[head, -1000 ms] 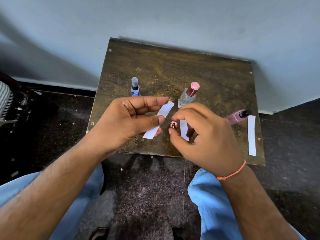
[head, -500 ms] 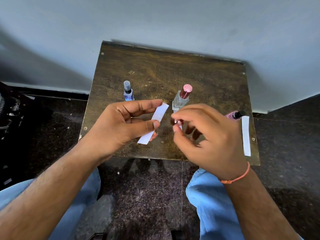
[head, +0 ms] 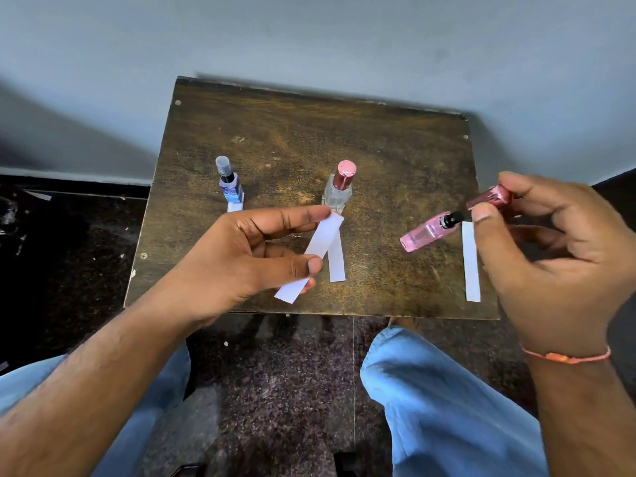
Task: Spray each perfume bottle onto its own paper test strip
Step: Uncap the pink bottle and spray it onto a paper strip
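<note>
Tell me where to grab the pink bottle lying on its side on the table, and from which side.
Pinch the pink bottle across its flat body from above. It lies tilted, bare black nozzle toward the right hand, which holds the cap. Avoid the nozzle.

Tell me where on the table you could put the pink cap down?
The table's whole back part, between the wall and the two standing bottles, blue and clear, is bare. The front left corner is bare too. It's crowded in front: paper strips and the lying pink bottle.
</note>
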Action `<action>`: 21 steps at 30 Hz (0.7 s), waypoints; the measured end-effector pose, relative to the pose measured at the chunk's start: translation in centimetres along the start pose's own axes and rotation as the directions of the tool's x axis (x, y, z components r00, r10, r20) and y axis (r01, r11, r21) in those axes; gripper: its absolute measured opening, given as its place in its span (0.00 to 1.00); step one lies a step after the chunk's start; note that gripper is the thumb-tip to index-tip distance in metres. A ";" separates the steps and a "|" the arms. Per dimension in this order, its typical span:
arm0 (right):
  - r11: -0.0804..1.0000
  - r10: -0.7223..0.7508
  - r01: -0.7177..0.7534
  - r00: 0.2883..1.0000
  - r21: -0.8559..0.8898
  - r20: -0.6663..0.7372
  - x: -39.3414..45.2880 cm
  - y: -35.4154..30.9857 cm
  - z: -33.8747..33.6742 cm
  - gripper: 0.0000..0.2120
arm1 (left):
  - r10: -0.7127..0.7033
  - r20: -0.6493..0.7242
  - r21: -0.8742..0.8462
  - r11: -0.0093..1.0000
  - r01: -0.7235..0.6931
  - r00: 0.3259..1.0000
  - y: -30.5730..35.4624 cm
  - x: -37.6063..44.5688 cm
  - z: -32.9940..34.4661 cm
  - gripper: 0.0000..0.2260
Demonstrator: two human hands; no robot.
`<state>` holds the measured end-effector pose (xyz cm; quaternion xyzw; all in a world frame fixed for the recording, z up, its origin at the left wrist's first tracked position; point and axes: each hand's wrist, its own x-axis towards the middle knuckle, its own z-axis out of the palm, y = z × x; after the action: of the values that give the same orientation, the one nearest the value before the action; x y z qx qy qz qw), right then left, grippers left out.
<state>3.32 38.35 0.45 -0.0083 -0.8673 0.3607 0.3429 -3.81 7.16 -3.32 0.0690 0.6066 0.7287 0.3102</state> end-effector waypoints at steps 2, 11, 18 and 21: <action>1.000 0.000 0.000 1.000 -0.006 0.026 -0.1 0.2 -0.1 0.11 | -0.007 0.026 0.020 1.000 0.007 1.000 -0.2 0.2 0.5 0.28; 0.999 0.035 -0.033 0.994 -0.024 0.101 -0.2 1.4 -0.2 0.11 | -0.051 0.107 0.082 0.996 0.043 0.993 -0.8 1.0 2.2 0.30; 0.999 0.047 -0.041 0.978 -0.036 0.202 -0.2 1.5 0.3 0.10 | -0.059 0.146 0.082 0.996 0.047 0.988 -1.0 1.6 3.0 0.30; 0.995 0.102 -0.095 0.971 -0.042 0.216 -0.3 1.5 0.5 0.10 | -0.062 0.150 0.100 0.994 0.048 0.987 -0.9 1.9 3.3 0.30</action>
<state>2.91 39.09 -0.87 -0.0171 -0.9037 0.3626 0.2271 -3.43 10.98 -3.82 0.1229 0.6170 0.6824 0.3722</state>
